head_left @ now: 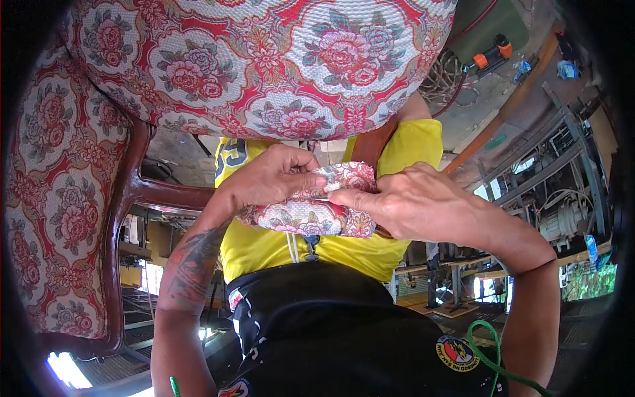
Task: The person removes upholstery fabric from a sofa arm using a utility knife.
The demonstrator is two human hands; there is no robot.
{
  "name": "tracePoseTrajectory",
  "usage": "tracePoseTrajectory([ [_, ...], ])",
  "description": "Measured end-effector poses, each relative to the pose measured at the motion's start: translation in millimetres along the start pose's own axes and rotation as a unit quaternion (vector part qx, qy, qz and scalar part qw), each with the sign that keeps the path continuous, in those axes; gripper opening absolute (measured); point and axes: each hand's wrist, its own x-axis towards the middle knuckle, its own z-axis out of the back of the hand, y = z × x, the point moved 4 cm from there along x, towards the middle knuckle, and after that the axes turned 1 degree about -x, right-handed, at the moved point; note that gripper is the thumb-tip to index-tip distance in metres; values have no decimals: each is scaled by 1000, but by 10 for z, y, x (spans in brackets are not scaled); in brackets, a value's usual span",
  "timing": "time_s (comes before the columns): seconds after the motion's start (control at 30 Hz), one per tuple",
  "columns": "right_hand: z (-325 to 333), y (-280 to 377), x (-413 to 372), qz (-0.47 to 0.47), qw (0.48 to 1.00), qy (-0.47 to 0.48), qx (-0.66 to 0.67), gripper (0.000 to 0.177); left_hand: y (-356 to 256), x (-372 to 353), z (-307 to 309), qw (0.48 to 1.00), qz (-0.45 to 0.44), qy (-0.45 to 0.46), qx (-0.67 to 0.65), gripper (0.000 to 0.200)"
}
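Note:
A small padded piece covered in floral fabric (301,217), apparently an armrest pad, sits over my lap. Its loose flap of fabric (357,173) is folded up between my hands. My left hand (274,175) pinches the fabric's near fold between thumb and fingers. From the other side, my right hand (413,202) grips the flap, its thumb pressed on the fold and its fingers curled behind. What lies under the thumbs is partly hidden. Just beyond is a large floral upholstered seat (264,73), with a dark wooden arm (377,147) showing beneath it.
To the left stands a floral chair back (59,198) in a dark wooden frame (119,231). On the floor at upper right lies an orange and black power tool (489,56) beside a dark red hose (456,96). Metal racks (562,152) stand at right. A green cord (486,354) hangs near me.

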Motion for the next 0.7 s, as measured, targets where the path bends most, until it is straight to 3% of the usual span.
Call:
tracePoseTrajectory([
  [0.53, -79, -97, -183, 6, 999, -48, 25, 66, -33, -22, 12, 998, 8, -25, 53, 22],
  [0.63, -60, -92, -199, 13, 998, -56, 23, 61, -66, -72, -1, 1000, -5, -24, 16, 23],
  [0.7, -46, -119, -286, -16, 998, -34, 43, 54, -89, -67, 8, 997, 42, -32, 51, 22],
])
